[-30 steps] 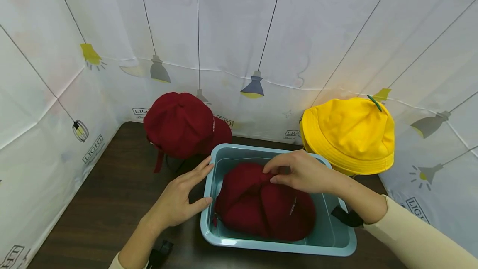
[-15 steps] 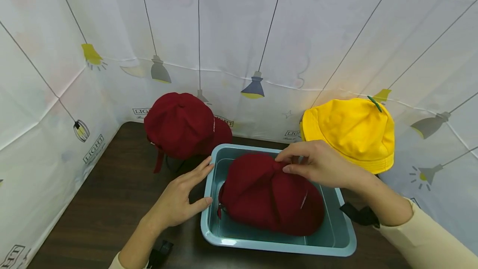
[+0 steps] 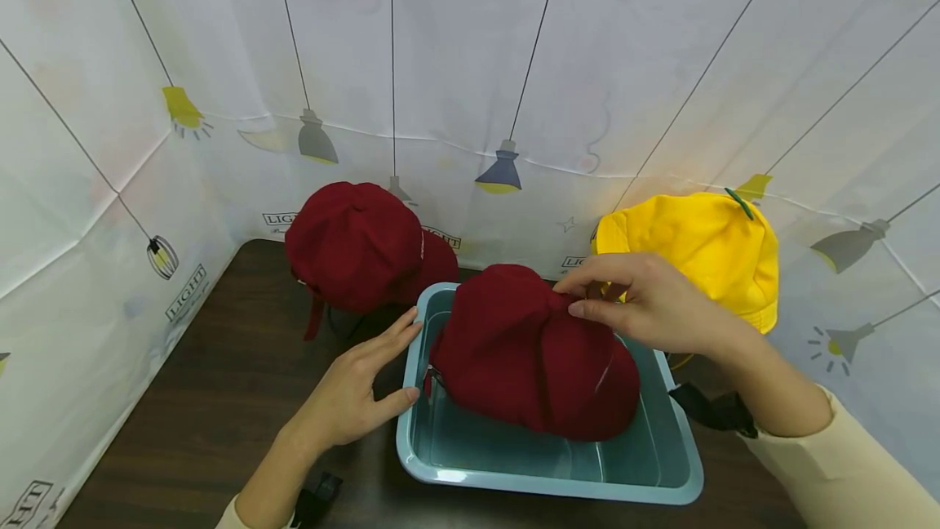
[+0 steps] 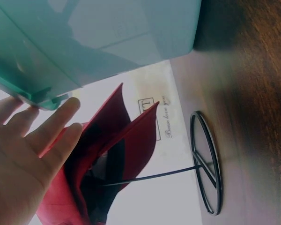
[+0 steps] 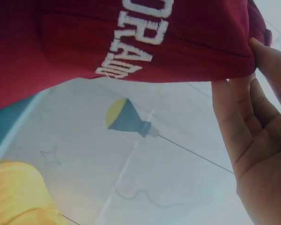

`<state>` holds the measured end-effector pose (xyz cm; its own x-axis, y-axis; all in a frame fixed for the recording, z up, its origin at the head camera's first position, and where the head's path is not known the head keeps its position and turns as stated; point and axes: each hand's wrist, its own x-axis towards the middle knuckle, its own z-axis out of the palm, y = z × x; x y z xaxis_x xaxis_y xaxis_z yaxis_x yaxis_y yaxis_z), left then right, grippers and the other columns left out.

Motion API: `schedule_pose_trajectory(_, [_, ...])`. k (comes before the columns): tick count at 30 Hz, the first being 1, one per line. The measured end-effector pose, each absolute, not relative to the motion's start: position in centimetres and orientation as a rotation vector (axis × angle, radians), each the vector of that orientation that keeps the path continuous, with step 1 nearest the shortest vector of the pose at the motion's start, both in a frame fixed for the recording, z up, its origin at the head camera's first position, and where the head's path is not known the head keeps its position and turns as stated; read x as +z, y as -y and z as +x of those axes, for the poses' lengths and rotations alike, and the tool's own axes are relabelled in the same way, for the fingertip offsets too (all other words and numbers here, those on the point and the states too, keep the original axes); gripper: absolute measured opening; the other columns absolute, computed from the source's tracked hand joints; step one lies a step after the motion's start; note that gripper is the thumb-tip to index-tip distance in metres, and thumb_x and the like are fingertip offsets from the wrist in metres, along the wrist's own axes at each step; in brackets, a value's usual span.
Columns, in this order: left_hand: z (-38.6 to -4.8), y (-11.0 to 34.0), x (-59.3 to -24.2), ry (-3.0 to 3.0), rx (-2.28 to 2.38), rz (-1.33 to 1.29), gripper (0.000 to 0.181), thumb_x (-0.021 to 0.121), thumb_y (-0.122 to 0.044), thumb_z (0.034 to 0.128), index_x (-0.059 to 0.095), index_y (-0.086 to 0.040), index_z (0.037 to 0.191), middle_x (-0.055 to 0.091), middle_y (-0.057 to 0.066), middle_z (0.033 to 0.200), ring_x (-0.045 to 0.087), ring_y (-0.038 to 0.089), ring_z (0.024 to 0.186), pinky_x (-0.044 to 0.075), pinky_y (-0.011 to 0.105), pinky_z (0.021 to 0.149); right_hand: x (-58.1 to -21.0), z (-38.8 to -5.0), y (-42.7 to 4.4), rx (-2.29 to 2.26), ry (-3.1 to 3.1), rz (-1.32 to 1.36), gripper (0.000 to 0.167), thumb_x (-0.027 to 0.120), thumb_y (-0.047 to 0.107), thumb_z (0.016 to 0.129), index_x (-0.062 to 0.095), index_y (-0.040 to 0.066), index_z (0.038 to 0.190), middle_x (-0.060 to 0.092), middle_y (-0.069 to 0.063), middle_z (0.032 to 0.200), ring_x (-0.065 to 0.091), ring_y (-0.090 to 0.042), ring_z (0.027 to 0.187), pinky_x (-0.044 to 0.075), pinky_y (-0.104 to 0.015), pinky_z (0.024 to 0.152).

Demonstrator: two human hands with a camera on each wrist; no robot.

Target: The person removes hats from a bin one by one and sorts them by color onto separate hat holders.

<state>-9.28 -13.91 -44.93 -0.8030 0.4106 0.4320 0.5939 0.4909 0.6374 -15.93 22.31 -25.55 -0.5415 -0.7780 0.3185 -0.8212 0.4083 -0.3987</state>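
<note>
A dark red baseball cap [image 3: 529, 366] hangs over the pale blue plastic basin [image 3: 547, 486], partly above its far rim. My right hand [image 3: 654, 304] pinches the top of its crown between thumb and fingers. White embroidered letters show on this cap [image 5: 154, 42] in the right wrist view. My left hand [image 3: 348, 398] lies at the basin's left side, fingers fairly straight and touching the rim. Behind that hand, a second dark red cap [image 3: 352, 247] sits on a black wire stand [image 4: 164, 176], seen from below in the left wrist view.
A yellow bucket hat [image 3: 716, 247] with a green stem stands at the back right, partly behind my right hand. A white sheet printed with lamps [image 3: 441, 47] rises behind the dark wooden table [image 3: 198, 398]. Black straps circle both wrists.
The held cap has risen from inside the basin and shifted slightly right and away from me. My right hand has moved up with it. The left hand has stayed at the rim.
</note>
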Motion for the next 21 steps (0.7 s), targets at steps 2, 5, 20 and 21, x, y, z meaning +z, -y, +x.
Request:
schedule_pose_trajectory(2, [-9.3,13.9,-44.9,2.523,-1.207,-0.857,0.073,0.071,-0.03,0.0965,0.042,-0.015,0.162,0.033,-0.001,0.17,0.045,0.025,0.148,0.046,0.058,0.11,-25.0,-16.0,-22.2,0.801,2.564,1.455,0.041,0.082,-0.005,0.083,0.077,0.02,0.115,0.073,0.012,0.099,0.062,-0.004,0.082,0.057,-0.025,0.068])
schedule_pose_trajectory(5, [-9.3,13.9,-44.9,2.532,-1.217,-0.844,0.074,0.07,-0.028,0.0955,0.041,-0.018,0.162,0.032,-0.003,0.17,0.045,0.024,0.148,0.046,0.058,0.11,-24.3,-16.3,-22.0,0.808,2.561,1.449,0.038,0.081,-0.003,0.087,0.076,0.021,0.115,0.073,0.008,0.098,0.062,-0.005,0.086,0.056,-0.024,0.068])
schedule_pose_trajectory(20, [-9.2,14.0,-45.0,2.543,-1.204,-0.82,0.073,0.072,-0.03,0.0939,0.046,-0.01,0.159,0.037,0.006,0.166,0.045,0.027,0.148,0.044,0.055,0.113,-20.9,-17.8,-19.7,0.791,2.502,1.364,0.037,0.08,-0.007,0.086,0.078,0.016,0.114,0.074,0.006,0.097,0.061,-0.007,0.087,0.054,-0.021,0.071])
schedule_pose_trajectory(21, [-9.2,13.9,-45.0,2.54,-1.2,-0.822,0.073,0.071,-0.031,0.094,0.046,-0.012,0.159,0.038,0.007,0.166,0.045,0.027,0.147,0.045,0.055,0.112,-20.8,-17.9,-19.6,0.805,2.499,1.361,0.037,0.079,-0.008,0.086,0.078,0.015,0.114,0.074,0.005,0.097,0.061,-0.008,0.087,0.054,-0.021,0.071])
